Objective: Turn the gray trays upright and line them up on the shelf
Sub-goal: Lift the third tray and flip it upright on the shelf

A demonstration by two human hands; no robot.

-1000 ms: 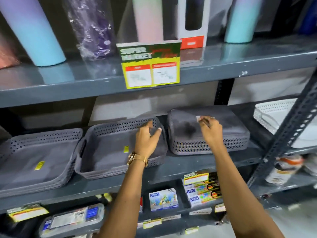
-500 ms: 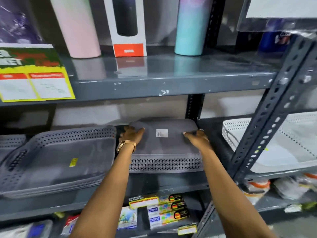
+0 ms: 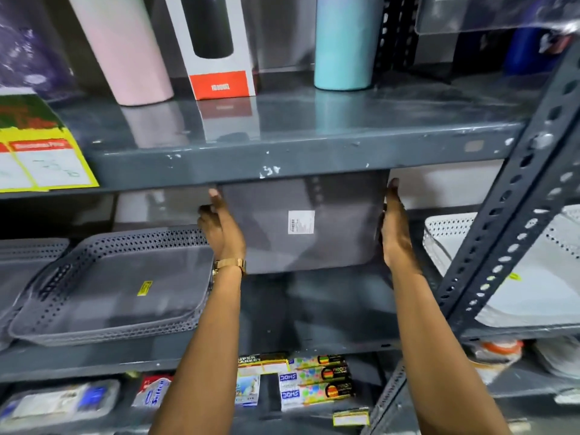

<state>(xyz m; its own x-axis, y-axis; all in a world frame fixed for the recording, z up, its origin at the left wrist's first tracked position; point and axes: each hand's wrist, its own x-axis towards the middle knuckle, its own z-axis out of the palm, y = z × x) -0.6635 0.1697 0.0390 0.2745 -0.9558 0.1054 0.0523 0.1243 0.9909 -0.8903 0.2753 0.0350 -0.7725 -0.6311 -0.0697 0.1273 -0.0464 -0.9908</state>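
Observation:
A gray tray (image 3: 276, 243) is lifted off the middle shelf (image 3: 314, 312) and tipped up on edge, its flat underside with a white barcode label facing me. My left hand (image 3: 221, 233) grips its left side and my right hand (image 3: 396, 237) presses its right side. The tray's top edge is hidden behind the upper shelf. To the left, another gray perforated tray (image 3: 116, 287) rests upright on the shelf, a yellow sticker inside it. The edge of a further gray tray (image 3: 28, 255) shows at the far left.
A white perforated tray (image 3: 533, 277) sits on the shelf to the right, behind a slanted gray metal upright (image 3: 514, 221). The upper shelf (image 3: 282, 152) carries tumblers and a boxed bottle, with a yellow price sign at left. Packaged goods lie on the shelf below.
The upside-down tray has been raised off the shelf and tilted up until its underside faces me. Both hands moved from its top to its two sides. The view moved closer.

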